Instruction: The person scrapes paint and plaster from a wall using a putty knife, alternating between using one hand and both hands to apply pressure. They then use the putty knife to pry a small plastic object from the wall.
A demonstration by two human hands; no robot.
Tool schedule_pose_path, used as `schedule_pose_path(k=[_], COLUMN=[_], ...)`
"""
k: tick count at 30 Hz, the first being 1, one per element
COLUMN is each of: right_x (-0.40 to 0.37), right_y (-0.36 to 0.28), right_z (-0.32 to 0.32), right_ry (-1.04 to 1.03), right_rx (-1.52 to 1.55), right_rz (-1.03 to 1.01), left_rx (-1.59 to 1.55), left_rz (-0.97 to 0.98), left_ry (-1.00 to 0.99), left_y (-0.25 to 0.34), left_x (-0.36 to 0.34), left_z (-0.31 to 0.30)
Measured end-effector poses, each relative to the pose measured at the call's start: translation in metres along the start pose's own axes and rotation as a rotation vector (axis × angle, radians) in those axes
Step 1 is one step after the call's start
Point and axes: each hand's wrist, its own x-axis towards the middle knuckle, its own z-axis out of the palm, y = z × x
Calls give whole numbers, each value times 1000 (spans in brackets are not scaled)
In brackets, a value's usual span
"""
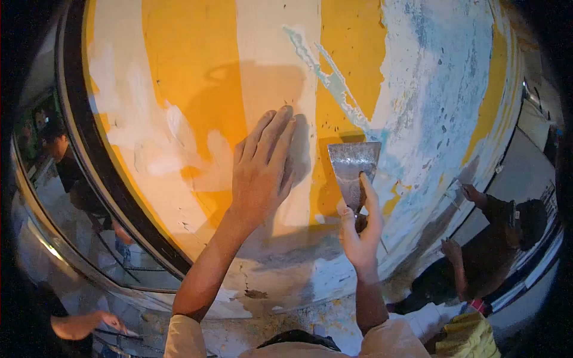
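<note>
In front of me is a wall [197, 36] painted in yellow and cream stripes. My left hand [261, 170] lies against it, fingers stretched upward over a cream stripe. My right hand [364, 235] grips a paint scraper [353, 162] by its handle, index finger laid along the blade. The wide metal edge points up and overlaps a yellow stripe. Above the blade, a scraped line [337, 83] runs diagonally, showing pale green under the paint. To the right, a large stripped patch [427, 77] is bluish white.
A dark window frame [89, 113] curves down the left side. At right, a person in dark clothes [477, 256] works close to the same wall. Another person's hand [110, 322] shows at lower left. Paint flakes lie on the floor [286, 328]; yellow cloth [468, 340] is at lower right.
</note>
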Motion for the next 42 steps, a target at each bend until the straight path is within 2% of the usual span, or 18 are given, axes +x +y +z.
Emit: schedule_pose_path(k=[2,5,8,12,15,18,21,24,27,30,36,39,42], right_x=[9,24,49,65,65,60,71,82,82,84,91,88,101], right_y=[0,-7,-2,8,12,56,48,81,80,85,106,130,98], right_z=[-2,-38,-69,-98,-113,-109,-122,-126,-134,-144,-154,-153,-149], right_ry=[13,-121,-183,-181,-260,-102,-312,-427,-474,-452,-359,-332,-385], right_rx=[-103,-122,-269,-392,-393,-51,165,240,468,519,131,-95,202], right_rz=[-155,8,-81,-97,152,51,346,231,322,369,412,294,348], left_rx=[46,17,68,-15,-94,-61,-30,-17,-38,-81,-149,-140,-151], left_rz=[-5,20,40,75,180,270,268,251,236,264,293,266,263], left_ry=[-42,-83,-12,-36,-130,-155,-138,-100,-52,-20,14,16,18], left_y=[-8,6,10,43,82,104,114,119,127,132,143,145,139], left_x=[7,12,18,18,5,0,4,5,6,13,29,34,43], left_z=[-4,-13,-9,15,52,95,124,138,146,160,184,185,181])
